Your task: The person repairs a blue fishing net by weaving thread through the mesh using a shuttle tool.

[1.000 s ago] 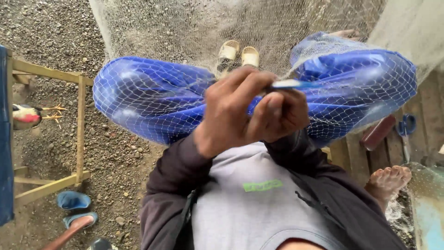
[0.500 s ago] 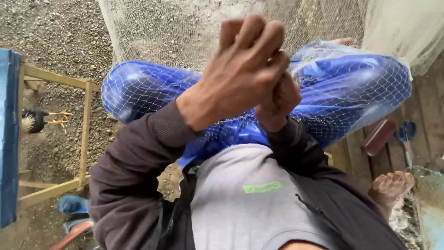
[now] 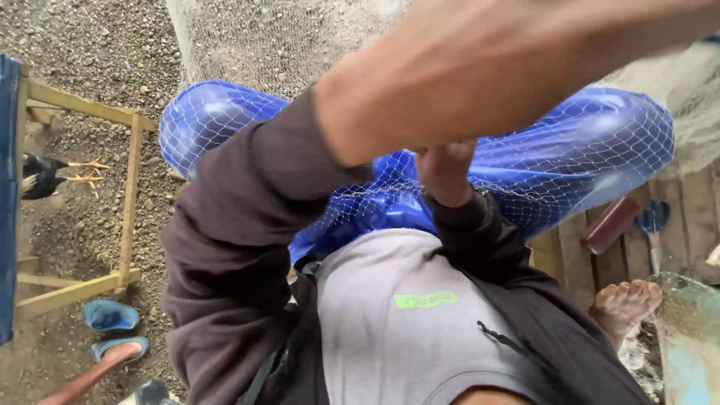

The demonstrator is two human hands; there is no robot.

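A fine white fishing net (image 3: 592,150) lies draped over my lap and my shiny blue trouser legs (image 3: 202,120). My left hand (image 3: 525,67) is lifted close to the camera, large and blurred, stretching toward the upper right. I cannot tell whether it holds anything. Under that forearm, my right hand (image 3: 446,174) sits with its fingers curled shut on the net mesh above my lap. A dark sleeve covers each arm, and a grey shirt shows below.
A wooden frame (image 3: 131,195) stands on the gravel at left, with a rooster (image 3: 45,176) behind it. Blue sandals (image 3: 109,315) lie at lower left. On the plank floor (image 3: 697,210) at right are blue-handled scissors (image 3: 654,221), a brown cylinder (image 3: 609,223) and a bare foot (image 3: 626,304).
My left hand has risen from my lap toward the camera and swung to the upper right. The right hand has stayed low on the net. The thin blue tool seen earlier is out of sight.
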